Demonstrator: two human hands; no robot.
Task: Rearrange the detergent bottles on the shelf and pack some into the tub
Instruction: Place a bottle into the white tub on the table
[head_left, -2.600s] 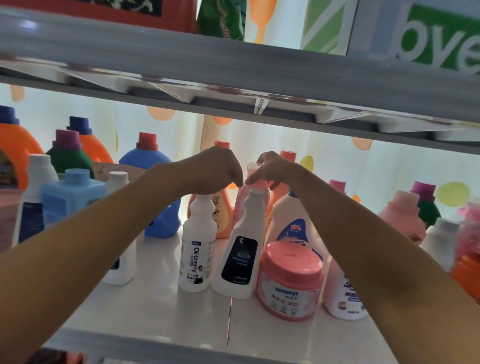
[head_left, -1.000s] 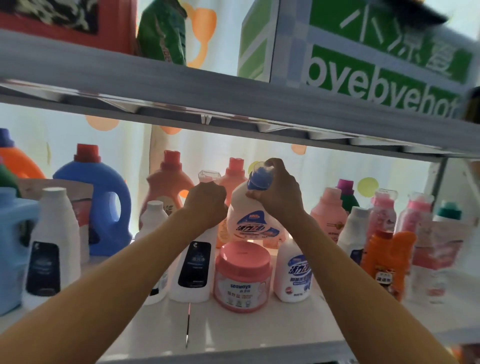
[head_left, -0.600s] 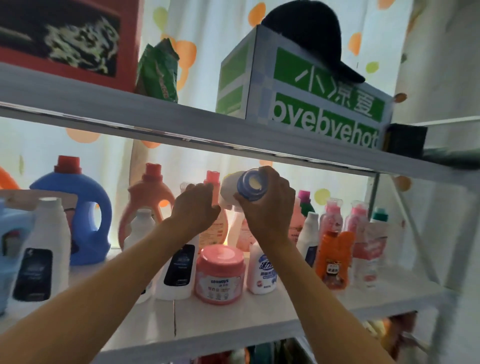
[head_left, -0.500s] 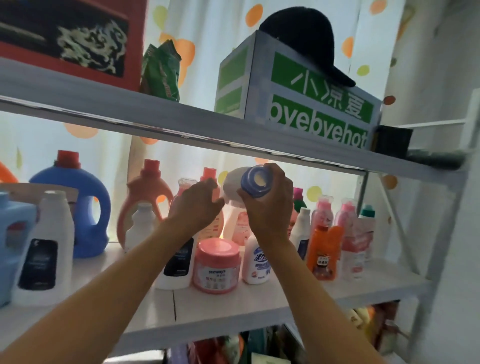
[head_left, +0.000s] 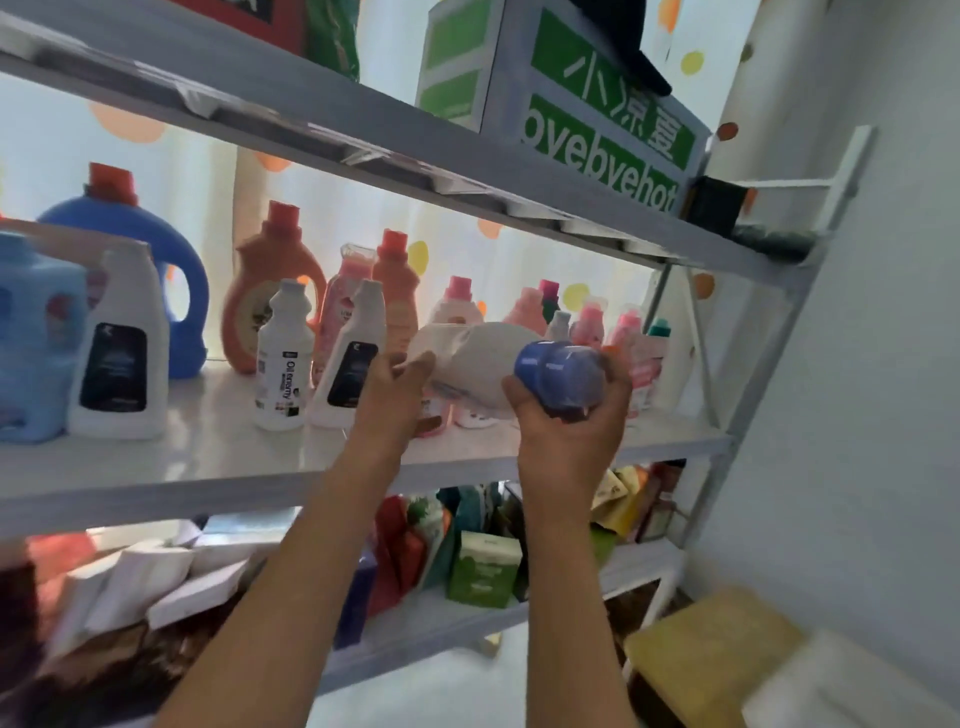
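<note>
Both hands (head_left: 566, 415) round blurred white bottle (head_left: 478, 364), label unreadable, hiding pink jar.

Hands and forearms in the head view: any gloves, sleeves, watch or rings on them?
None visible. The left hand and right hand are bare, with no gloves or rings showing. Both forearms are uncovered down to the frame edge, with no sleeve, watch or wristband in sight.

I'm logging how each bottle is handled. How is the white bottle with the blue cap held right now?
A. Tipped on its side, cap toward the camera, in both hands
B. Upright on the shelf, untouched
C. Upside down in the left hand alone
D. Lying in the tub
A: the white bottle lies sideways, the right hand gripping its blue cap end and the left hand holding its body.
</note>
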